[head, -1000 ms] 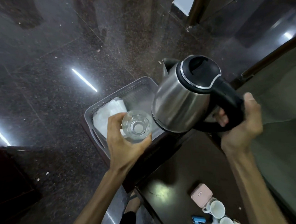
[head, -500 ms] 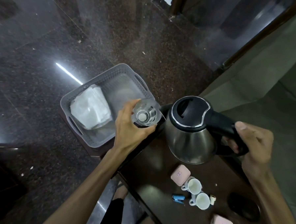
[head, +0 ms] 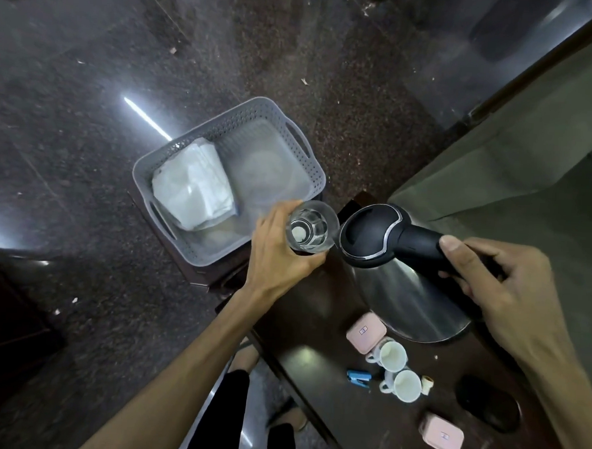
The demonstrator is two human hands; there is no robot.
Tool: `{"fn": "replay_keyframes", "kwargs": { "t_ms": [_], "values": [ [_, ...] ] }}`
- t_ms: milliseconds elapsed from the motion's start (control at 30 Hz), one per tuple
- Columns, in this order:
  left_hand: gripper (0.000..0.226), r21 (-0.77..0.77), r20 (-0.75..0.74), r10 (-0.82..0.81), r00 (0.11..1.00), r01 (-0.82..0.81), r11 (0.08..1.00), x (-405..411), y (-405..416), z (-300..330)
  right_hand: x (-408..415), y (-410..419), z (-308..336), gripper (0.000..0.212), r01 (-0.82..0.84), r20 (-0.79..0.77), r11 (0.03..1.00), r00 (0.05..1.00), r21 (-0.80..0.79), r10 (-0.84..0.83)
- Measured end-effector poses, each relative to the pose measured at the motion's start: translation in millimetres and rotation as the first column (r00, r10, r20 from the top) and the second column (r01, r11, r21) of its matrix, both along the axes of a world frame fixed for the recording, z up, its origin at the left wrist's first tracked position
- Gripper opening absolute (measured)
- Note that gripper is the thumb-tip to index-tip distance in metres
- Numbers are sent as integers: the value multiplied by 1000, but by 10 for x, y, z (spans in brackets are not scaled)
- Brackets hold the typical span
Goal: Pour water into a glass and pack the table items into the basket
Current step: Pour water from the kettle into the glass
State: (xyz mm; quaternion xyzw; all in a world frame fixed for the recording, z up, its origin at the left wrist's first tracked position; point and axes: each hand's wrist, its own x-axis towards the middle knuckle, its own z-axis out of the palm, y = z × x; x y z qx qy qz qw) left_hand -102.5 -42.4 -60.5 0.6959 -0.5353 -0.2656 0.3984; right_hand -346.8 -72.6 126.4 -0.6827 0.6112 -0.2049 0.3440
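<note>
So I had the glass [head: 309,230] in my left hand [head: 279,254], fingers wrapped round its wall, held above the desk's [head: 314,362] far-left corner, just beside the basket [head: 224,134]. My right hand [head: 500,286] gripped the kettle [head: 404,281] by its black handle, fingers closed tight round it, thumb on top. The kettle was tipped toward the glass, its lid end nearly touching the rim. I could not see the spout, nor any stream; whether water lay in the glass I could not tell.

To pour well, I judged the spout had to sit squarely over the mouth before tipping further, and the tilt should grow slowly so the flow stayed thin. Keeping the glass upright and steady mattered, since it hung in the air with nothing under it. A spill would likely land on the desk or run into the basket, where a white packet [head: 195,188] lay against the left wall.

Packing had hardly begun, I reckoned: two pink boxes [head: 366,331], two white cups [head: 392,356], a blue clip [head: 358,378] and a black disc [head: 487,402] sat along the desk's near-right part.
</note>
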Motion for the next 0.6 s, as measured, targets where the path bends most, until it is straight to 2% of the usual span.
{"fn": "replay_keyframes", "kwargs": {
  "t_ms": [433,600],
  "values": [
    [80,2,-19,-23,1000,23,1000,-68,69,-27,276,-73,194,67,-102,-234,994,966,30,106],
    [80,4,-21,-24,1000,24,1000,-71,77,-54,371,-110,229,64,-93,-301,995,948,45,103]
  ]
}}
